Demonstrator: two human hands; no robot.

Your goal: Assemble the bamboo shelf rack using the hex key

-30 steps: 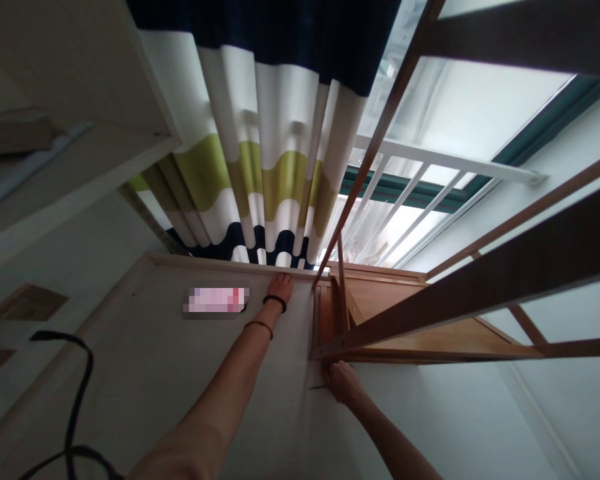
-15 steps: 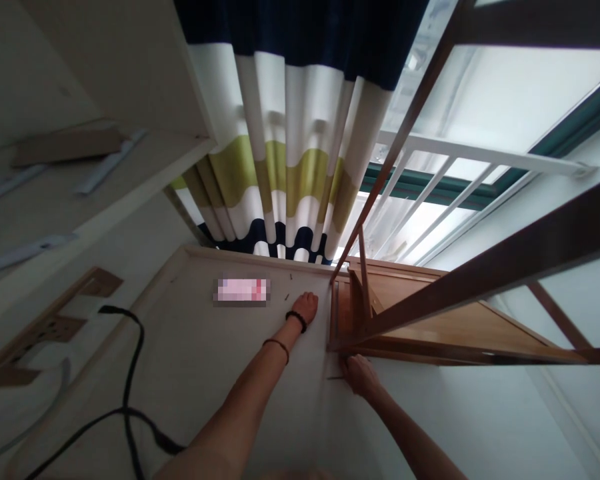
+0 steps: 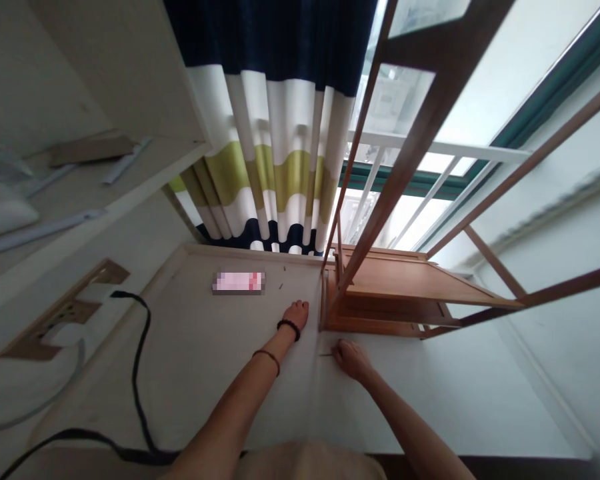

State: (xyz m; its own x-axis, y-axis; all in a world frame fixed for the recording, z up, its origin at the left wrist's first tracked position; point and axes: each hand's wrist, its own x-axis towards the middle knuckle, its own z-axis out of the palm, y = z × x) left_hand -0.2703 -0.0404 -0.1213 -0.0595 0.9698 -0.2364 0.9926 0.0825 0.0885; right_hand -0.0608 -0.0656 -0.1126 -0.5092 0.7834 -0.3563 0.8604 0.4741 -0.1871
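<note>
My left hand (image 3: 295, 314) lies flat on the pale desk top (image 3: 205, 347), fingers stretched forward, right beside the near left corner of a wooden shelf rack (image 3: 380, 300). Two dark bands circle that wrist. My right hand (image 3: 349, 357) rests on the desk just in front of the rack's base, fingers curled together at the end of a thin dark rod (image 3: 325, 355) that points left. I cannot tell whether the rod lies on the desk or is lifted.
A black cable (image 3: 139, 373) loops over the desk's left side. A pink blurred packet (image 3: 239, 282) and small dark bits lie near the back edge. A striped curtain (image 3: 275, 167) and a barred window (image 3: 420, 193) stand behind. Tall rack bars rise on the right.
My left hand has drawn back from the desk's far edge toward me, staying alongside the rack. My right hand has kept its place by the rack's base. The view has shifted.
</note>
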